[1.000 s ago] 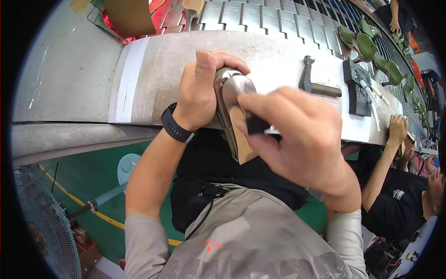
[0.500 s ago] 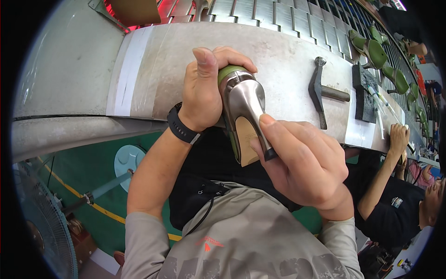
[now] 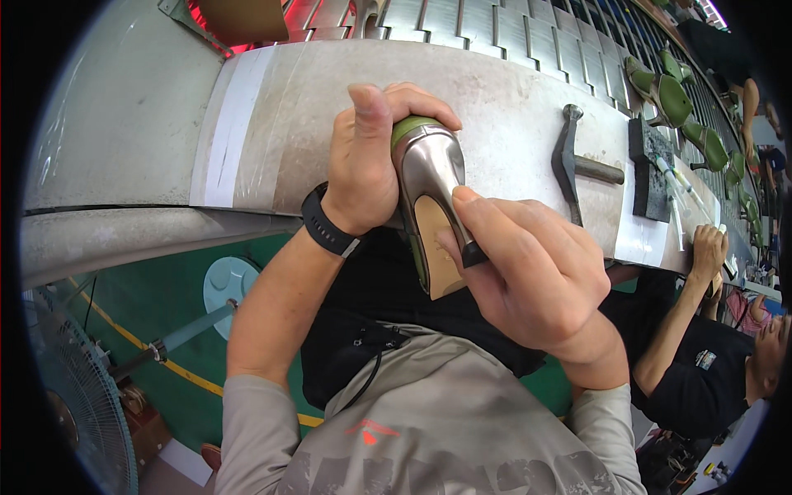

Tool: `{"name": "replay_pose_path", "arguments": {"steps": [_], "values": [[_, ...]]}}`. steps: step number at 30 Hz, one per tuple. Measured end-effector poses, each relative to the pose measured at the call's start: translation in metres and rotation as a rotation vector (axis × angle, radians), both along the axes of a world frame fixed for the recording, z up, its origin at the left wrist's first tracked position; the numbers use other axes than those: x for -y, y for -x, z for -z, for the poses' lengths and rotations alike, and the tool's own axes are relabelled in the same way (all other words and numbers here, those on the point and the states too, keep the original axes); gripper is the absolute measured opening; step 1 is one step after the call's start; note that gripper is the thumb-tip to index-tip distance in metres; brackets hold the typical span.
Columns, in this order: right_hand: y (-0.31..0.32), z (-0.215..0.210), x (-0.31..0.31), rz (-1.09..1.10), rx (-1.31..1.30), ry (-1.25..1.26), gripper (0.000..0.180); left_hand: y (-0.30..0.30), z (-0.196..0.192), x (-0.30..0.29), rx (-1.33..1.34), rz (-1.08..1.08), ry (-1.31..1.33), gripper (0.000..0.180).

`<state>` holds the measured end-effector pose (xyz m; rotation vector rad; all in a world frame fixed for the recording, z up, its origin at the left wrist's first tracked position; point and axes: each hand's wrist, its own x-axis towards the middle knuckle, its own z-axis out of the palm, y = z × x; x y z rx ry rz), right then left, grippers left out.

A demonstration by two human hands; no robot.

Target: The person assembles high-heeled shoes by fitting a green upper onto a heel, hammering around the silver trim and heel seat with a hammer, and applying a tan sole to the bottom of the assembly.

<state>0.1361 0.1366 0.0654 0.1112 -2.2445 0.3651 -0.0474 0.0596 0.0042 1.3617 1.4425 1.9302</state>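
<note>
A green high-heeled shoe with a shiny silver heel is held between my hands above the table's near edge. Its tan sole faces me, and the dark heel tip points toward my body. My left hand wraps round the far, back end of the shoe, thumb raised along its left side; part of the shoe is hidden behind it. My right hand pinches the heel near its tip between thumb and fingers. To the right on the table lies a hammer, touched by neither hand.
A black block and thin white tubes lie at the table's right. Beyond the table runs a slatted metal conveyor, with several green shoes on a rack at right. A co-worker sits at right; a fan stands lower left.
The heel has turned slightly, its tip shifting a little left and up along with my right hand. My left hand keeps its hold, moved only slightly right.
</note>
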Motion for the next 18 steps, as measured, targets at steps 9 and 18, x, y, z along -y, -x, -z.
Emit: {"name": "replay_pose_path", "arguments": {"steps": [9,18], "values": [[0.036,-0.002,-0.037,0.140,0.042,0.042,0.037,0.030,-0.009,-0.040,0.086,0.083,0.086,0.092],[0.040,0.003,-0.045,0.169,0.049,-0.048,0.033,0.035,-0.004,-0.048,0.025,0.154,0.082,0.058]]}}
